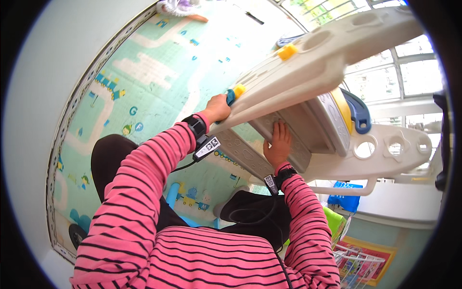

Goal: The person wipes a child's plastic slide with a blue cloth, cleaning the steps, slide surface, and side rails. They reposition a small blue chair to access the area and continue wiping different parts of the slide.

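In front of me stands a child's plastic slide with steps, beige and grey. Its near side panel (274,97) slants up to the upper right and carries yellow plastic knobs (287,52). My left hand (217,108) grips a teal cloth (230,97) against the lower outer edge of that panel, beside a yellow knob. Most of the cloth is hidden by the hand. My right hand (280,142) lies flat on a grey step (297,150) between the side panels, thumb apart, holding nothing. Below it is a lower step (243,151).
A green printed play mat (155,104) covers the floor up to the wall (54,90) at left. The far side panel (375,144) has cut-out holes. At lower right are a blue packet (344,196) and a white wire basket (355,258). A black object (255,18) lies farther off.
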Motion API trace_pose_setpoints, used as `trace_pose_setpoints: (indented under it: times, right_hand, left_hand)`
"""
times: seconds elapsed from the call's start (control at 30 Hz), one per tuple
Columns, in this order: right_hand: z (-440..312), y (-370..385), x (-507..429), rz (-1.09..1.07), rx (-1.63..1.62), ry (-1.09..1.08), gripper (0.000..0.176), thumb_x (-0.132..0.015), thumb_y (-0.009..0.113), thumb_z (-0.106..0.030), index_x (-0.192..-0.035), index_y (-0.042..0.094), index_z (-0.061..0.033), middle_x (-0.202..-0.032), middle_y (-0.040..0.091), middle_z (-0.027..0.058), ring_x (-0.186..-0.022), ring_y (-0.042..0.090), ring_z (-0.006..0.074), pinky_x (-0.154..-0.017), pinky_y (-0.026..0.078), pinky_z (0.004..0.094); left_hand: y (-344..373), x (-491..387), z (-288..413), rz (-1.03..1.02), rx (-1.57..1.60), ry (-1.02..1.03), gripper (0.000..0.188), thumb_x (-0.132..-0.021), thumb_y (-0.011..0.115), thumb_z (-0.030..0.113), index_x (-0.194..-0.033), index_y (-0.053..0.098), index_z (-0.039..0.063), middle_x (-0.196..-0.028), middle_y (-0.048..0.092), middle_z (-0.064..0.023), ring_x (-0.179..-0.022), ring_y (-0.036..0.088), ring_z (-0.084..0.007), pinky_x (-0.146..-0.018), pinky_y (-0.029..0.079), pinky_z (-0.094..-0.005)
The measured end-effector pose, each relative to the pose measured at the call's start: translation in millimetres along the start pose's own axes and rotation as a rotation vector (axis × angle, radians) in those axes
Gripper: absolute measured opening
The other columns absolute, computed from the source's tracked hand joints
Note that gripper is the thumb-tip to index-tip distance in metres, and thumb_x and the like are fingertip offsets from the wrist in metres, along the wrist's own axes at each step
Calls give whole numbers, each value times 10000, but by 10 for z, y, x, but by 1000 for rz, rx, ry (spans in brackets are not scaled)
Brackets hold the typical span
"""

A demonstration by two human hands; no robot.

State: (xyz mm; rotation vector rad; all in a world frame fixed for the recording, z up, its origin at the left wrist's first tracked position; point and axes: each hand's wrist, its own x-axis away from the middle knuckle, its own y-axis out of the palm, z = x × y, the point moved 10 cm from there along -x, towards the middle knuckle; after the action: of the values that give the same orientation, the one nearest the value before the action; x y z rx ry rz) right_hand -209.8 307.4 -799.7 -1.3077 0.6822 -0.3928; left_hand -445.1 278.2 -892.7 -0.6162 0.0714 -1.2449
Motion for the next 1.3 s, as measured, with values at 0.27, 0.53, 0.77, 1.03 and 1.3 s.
trace_pose_setpoints:
  times: [0.27,0.53,0.77,1.03,1.3]
  right_hand:
    - [-26,1,-11,-33,12,-23,793,-667,634,-166,-1370,294,-30,-1422,295,179,-1286,288,392,-1042,243,506]
    - [-35,31,10,-32,2,8,806,-665,646,-178,-1370,287,-26,-1431,271,182,-1287,280,395,-1045,228,515]
    - [-37,65,16,-71,-7,16,800,-679,642,-179,-1372,277,-14,-1438,254,185,-1296,262,404,-1054,211,524]
    - [-37,84,4,-119,-49,19,800,-702,633,-179,-1386,259,1,-1443,252,199,-1308,239,422,-1063,184,538]
    - [-50,78,-14,-149,-86,15,823,-696,645,-179,-1387,248,24,-1441,243,219,-1300,234,445,-1052,185,566]
  left_hand:
    - [-931,603,1449,14,38,376,198,-689,510,72,-816,619,-34,-838,617,-287,-822,605,-438,-757,493,-443]
    - [-1663,1098,3028,163,714,985,434,-883,438,20,-1317,442,35,-956,598,-93,-863,513,-127,-832,440,-281]
    - [-1341,689,2503,172,622,1003,448,-827,438,-16,-1271,475,36,-1183,556,-210,-1071,548,-329,-941,411,-327]
    - [-358,-300,1024,-37,476,528,445,-843,441,5,-1282,497,57,-1080,623,-135,-974,538,-159,-910,411,-279]
    - [-154,-1150,70,-141,602,63,261,-790,474,57,-970,663,63,-852,653,-102,-773,587,-175,-695,471,-313]
